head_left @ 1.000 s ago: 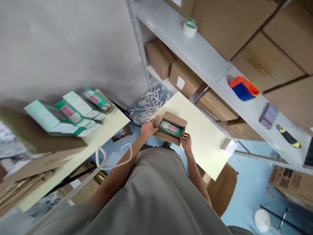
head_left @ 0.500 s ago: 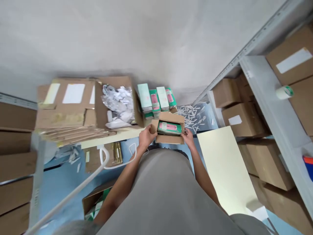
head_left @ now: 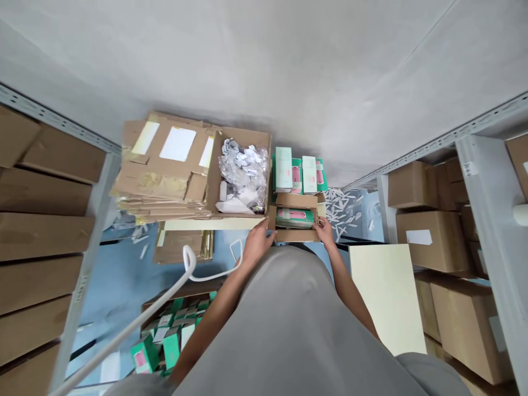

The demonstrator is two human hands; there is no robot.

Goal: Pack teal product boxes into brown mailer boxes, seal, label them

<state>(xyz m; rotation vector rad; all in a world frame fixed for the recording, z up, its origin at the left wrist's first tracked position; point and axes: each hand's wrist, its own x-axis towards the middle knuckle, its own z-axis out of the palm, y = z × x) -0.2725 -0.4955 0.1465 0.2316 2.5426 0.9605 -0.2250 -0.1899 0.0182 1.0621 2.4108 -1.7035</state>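
Note:
Between my two hands is a small open cardboard box (head_left: 296, 236) with its flaps folded out. Inside it lies a green and pink product box (head_left: 295, 215). My left hand (head_left: 258, 240) grips the left end of the cardboard box, and my right hand (head_left: 325, 231) has its fingers closed on the right end. Just beyond stand several green and white product boxes (head_left: 284, 169) in a row against the wall. Whether the cardboard box rests on the table edge or is held just in front of it, I cannot tell.
Left of the row, an open carton (head_left: 267, 159) holds plastic wrap and paper scraps, beside a stack of flattened cardboard (head_left: 165, 184). A white bent-wire arm (head_left: 165, 297) crosses my left side. Below is a carton of green boxes (head_left: 169, 335). A pale board (head_left: 385, 297) lies right; shelves flank both sides.
My body and view have turned left, from the pale board to the table by the wall. Both hands have carried the open cardboard box along to the row of product boxes.

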